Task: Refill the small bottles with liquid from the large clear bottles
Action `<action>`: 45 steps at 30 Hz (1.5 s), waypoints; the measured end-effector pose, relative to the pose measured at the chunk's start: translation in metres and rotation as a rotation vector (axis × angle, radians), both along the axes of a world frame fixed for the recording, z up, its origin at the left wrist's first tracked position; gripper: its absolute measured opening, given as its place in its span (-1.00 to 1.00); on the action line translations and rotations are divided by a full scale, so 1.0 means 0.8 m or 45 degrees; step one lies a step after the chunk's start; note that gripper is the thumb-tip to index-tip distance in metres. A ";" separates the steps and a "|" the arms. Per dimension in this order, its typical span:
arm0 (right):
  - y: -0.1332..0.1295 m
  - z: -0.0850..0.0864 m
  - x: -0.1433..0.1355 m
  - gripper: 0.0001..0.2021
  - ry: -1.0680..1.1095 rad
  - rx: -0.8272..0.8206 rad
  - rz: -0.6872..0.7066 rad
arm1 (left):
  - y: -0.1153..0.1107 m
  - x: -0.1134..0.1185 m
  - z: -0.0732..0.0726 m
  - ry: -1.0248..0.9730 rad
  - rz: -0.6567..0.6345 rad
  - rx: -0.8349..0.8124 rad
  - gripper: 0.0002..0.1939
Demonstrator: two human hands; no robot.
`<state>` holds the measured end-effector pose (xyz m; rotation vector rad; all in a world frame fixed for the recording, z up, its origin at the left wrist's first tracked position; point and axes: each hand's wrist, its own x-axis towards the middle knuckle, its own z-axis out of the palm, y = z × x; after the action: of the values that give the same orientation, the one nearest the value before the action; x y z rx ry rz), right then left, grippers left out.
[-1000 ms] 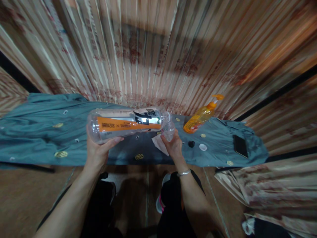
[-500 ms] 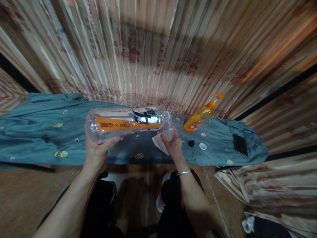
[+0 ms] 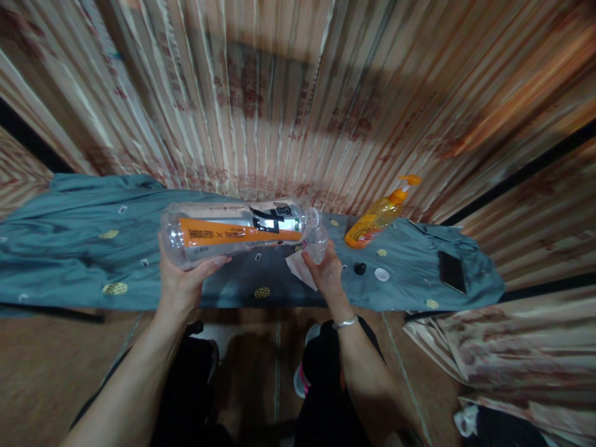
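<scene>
Large clear bottle [image 3: 235, 234] with an orange and silver label, held sideways above a teal-covered surface [image 3: 228, 288], its neck close beside a small clear bottle [image 3: 317, 245]. To the right are an orange pump bottle [image 3: 372, 225], a dark phone [image 3: 451, 272], a white disc [image 3: 382, 274] and a small black object [image 3: 360, 269]. The left hand [image 3: 182, 270] cups the large bottle's base; the right hand [image 3: 328, 272] grips the small one.

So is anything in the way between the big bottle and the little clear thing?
Nothing I can see. The big bottle's neck is right by the little clear thing; I can't tell if they touch. The pump bottle is off right.
</scene>
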<state>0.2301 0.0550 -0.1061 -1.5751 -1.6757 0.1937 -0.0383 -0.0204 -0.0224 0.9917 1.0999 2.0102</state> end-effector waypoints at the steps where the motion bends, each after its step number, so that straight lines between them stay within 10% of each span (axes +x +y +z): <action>1: 0.000 0.000 0.000 -0.41 0.001 -0.003 -0.007 | 0.000 0.000 0.000 -0.029 0.005 -0.018 0.02; 45: -0.002 0.001 -0.003 -0.33 0.075 0.044 0.026 | -0.005 0.000 0.008 0.001 -0.168 -0.087 -0.25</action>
<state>0.2281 0.0536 -0.1050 -1.5133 -1.6420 0.2181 -0.0386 -0.0240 -0.0161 1.0030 1.0678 1.8549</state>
